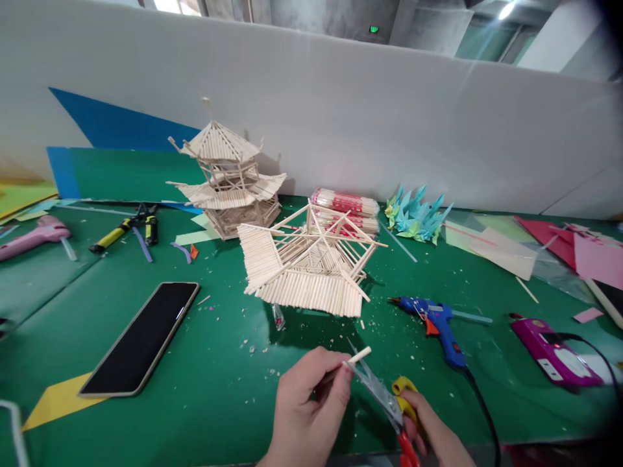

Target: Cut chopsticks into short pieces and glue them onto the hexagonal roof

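Note:
My left hand [311,399] pinches a thin wooden stick [360,355] between thumb and fingertips, with its pale end poking out to the right. In my right hand [431,421] is a pair of scissors [382,392] with yellow and red handles. Its blades are spread, pointing up and left, right beside the stick; whether they touch it I cannot tell. Just beyond my hands stands a partly covered stick roof frame [311,285], its near and left sides lined with sticks. Behind it on the left is a tiered stick pagoda [226,188].
A blue glue gun [438,321] with a cord lies right, near a purple power strip [555,353]. To the left are a phone [141,340], wire cutters [129,227] and a pink glue gun [39,237]. Stick packs [345,202] and folded paper [418,215] sit behind.

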`<state>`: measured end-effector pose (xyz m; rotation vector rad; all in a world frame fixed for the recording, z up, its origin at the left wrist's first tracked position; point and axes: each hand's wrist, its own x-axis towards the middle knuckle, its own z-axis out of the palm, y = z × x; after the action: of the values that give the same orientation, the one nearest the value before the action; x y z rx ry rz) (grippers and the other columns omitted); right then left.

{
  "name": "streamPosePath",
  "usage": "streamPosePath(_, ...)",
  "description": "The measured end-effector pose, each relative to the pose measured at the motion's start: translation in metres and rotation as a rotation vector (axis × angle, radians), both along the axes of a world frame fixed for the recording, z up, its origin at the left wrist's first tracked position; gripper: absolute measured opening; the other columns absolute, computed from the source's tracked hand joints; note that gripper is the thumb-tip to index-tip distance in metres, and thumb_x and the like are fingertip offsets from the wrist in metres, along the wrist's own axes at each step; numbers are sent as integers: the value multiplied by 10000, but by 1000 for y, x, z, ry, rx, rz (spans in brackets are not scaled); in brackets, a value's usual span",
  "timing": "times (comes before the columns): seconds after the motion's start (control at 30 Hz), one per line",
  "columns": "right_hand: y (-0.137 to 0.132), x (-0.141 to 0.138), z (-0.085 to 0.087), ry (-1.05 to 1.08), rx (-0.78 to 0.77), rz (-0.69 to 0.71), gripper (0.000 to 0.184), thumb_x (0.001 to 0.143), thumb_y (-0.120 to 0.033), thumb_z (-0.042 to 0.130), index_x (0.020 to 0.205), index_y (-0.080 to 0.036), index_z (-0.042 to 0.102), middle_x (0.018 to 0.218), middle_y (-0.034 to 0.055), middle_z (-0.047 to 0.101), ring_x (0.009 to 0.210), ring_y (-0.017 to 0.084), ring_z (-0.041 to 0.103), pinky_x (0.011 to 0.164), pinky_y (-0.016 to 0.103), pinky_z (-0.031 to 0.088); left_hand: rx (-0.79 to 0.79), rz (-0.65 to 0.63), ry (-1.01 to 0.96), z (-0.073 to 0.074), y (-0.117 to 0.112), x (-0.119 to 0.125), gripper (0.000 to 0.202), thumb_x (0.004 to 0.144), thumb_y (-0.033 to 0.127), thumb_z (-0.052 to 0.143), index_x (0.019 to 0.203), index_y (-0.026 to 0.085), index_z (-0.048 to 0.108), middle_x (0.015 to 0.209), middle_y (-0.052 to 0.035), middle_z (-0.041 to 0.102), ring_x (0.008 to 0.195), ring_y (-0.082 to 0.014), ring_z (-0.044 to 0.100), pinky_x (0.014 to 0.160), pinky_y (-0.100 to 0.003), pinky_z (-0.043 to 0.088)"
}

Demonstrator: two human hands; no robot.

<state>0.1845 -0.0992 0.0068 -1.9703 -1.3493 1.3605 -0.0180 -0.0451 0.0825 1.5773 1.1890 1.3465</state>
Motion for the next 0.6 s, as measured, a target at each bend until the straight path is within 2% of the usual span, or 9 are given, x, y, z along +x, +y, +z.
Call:
streamPosePath(0.07,1,-4,0,-27,42,22,417,633,-399,597,1003,-204,598,598,-31,574,501,132,535,535,205,436,56,-6,65,1,-1,-1,126,774,127,543,811,172,654,636,-13,612,532,-111,541,480,-183,413)
streamPosePath(0.23,1,-11,13,-58,115,49,513,582,-413,658,1039,-190,587,641,-21,564,521,133,531,527,203,426,81,-32,159,3,0,-2,121,791,119,519,767,148,633,610,-13,594,522,-108,524,478,-187,405)
streamPosePath(0.43,7,-16,27,-94,84,59,360,690,-389,568,1000,-212,612,617,-23,574,513,122,541,520,184,410,130,-88,184,1,3,-3,137,801,111,501,737,135,620,597,-15,575,509,-100,499,468,-184,390)
streamPosePath(0.6,7,-22,38,-117,117,101,299,729,-278,513,1004,-207,608,622,-19,596,544,130,567,554,179,420,240,-122,238,2,6,-8,145,778,55,502,736,132,618,573,-11,566,524,-95,507,466,-164,383)
